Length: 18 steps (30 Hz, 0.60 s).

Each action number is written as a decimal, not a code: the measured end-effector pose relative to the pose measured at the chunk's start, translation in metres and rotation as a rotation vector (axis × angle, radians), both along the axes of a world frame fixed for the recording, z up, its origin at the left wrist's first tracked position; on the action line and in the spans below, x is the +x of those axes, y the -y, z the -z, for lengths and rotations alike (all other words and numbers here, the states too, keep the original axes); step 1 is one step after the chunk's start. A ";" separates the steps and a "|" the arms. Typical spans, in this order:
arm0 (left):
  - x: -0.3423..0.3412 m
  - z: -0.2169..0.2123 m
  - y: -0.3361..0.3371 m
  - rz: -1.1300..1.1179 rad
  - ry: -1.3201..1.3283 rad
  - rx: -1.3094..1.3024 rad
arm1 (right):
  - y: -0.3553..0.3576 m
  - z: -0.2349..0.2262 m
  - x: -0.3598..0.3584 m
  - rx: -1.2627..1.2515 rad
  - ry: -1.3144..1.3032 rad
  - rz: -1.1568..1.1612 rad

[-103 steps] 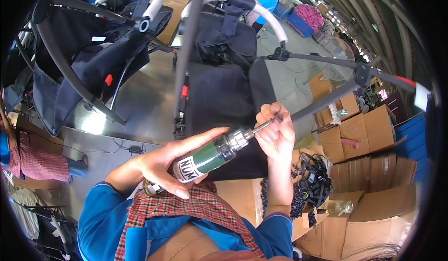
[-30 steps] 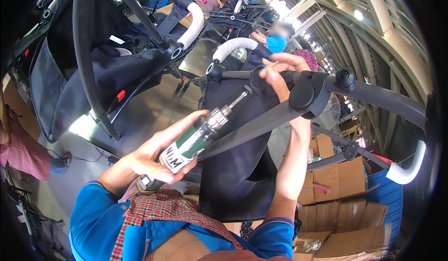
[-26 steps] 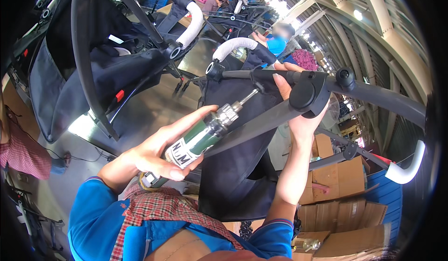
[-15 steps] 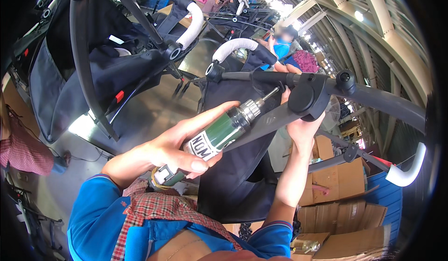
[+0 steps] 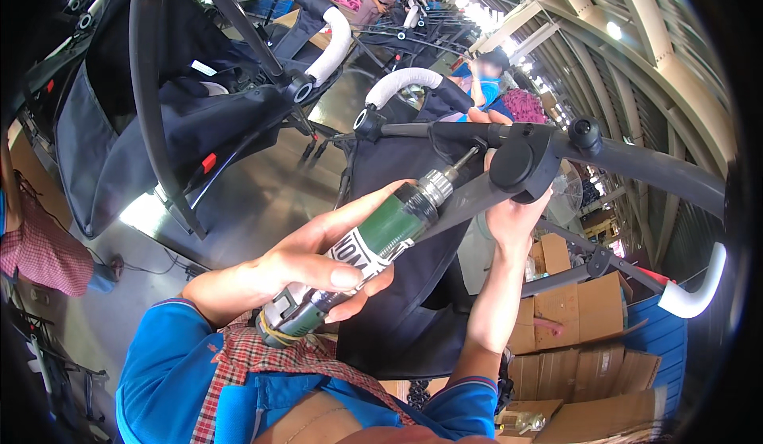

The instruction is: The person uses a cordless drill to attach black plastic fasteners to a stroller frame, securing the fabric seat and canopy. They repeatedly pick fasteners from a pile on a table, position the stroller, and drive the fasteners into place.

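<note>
A green electric screwdriver (image 5: 397,220) with a silver chuck lies in my left hand (image 5: 322,263), fingers wrapped round its body. Its thin bit reaches up and right to the dark stroller frame tube (image 5: 457,207), close beside the round black hinge joint (image 5: 511,166). Whether the bit sits in a screw is too small to tell. My right hand (image 5: 515,220) is closed round the frame at the joint from behind, its fingertips showing above the upper tube. Black stroller fabric (image 5: 405,285) hangs below the tubes.
Another black stroller (image 5: 183,118) with a white-wrapped bumper bar stands at left. Cardboard boxes (image 5: 576,309) are stacked at lower right beside a white curved handle (image 5: 693,285). Co-workers are at the far side, and a person in a checked garment (image 5: 48,253) is at far left.
The screwdriver's body has turned in my left hand, and its rear end shows more. Its bit stays close to the joint. My right hand keeps its hold on the frame.
</note>
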<state>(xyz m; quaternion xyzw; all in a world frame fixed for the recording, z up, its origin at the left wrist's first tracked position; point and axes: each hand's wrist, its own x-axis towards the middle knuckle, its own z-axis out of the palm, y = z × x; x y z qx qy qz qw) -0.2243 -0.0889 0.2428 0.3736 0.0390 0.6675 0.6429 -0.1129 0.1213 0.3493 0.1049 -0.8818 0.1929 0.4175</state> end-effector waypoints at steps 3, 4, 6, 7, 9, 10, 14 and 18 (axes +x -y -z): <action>0.000 -0.001 0.001 -0.003 -0.006 -0.005 | 0.002 -0.001 0.000 -0.006 0.010 0.029; 0.000 -0.002 0.002 -0.009 -0.013 -0.015 | 0.002 -0.001 0.000 0.002 0.013 0.026; 0.001 -0.003 0.003 -0.016 -0.022 -0.026 | 0.002 -0.003 0.002 0.019 0.019 0.020; 0.002 -0.004 0.004 -0.018 -0.025 -0.028 | 0.001 -0.003 0.002 0.038 0.007 0.006; 0.002 -0.006 0.005 -0.024 -0.035 -0.034 | -0.001 -0.003 0.000 0.074 -0.017 -0.022; 0.002 -0.007 0.005 -0.029 -0.043 -0.037 | -0.001 -0.002 0.000 0.076 -0.025 -0.012; 0.003 -0.007 0.005 -0.041 -0.061 -0.037 | 0.003 0.001 -0.002 0.072 -0.050 0.014; 0.007 -0.013 0.010 -0.045 -0.069 -0.075 | 0.004 0.003 -0.004 0.107 -0.085 0.044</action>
